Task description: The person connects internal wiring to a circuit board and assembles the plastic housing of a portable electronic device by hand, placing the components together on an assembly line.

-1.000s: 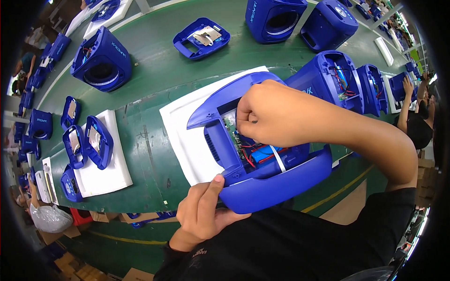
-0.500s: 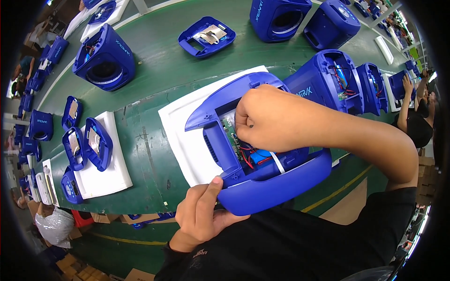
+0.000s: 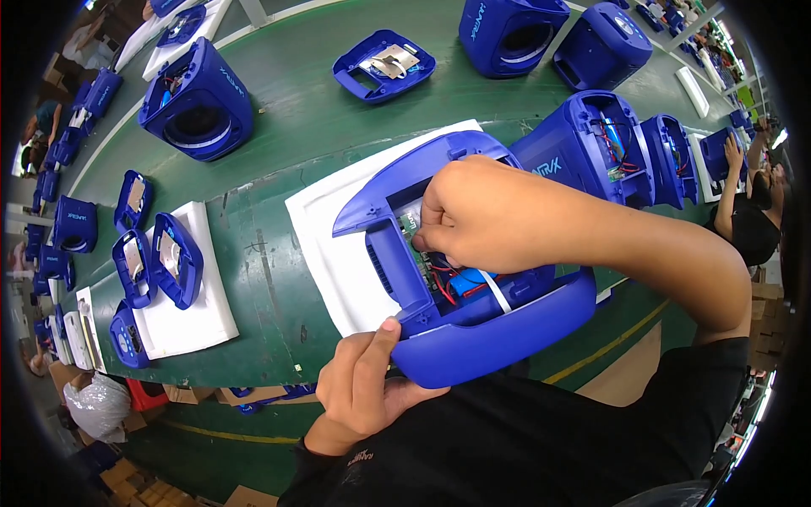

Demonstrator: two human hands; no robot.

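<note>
Since the earlier frame, the far speaker housing and blue panel have shifted right along the green table. Left hand half-curled, gripping the near-left corner of the opened blue casing, on white foam tray. Right hand bunched, fingertips inside by circuit board; cannot tell what's pinched.

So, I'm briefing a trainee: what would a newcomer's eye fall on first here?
Probably the open blue housing over the white pad at centre, the right hand inside it and the left hand holding its near left corner. Then the bright blue block and red wires inside, beside a white strap.
</note>
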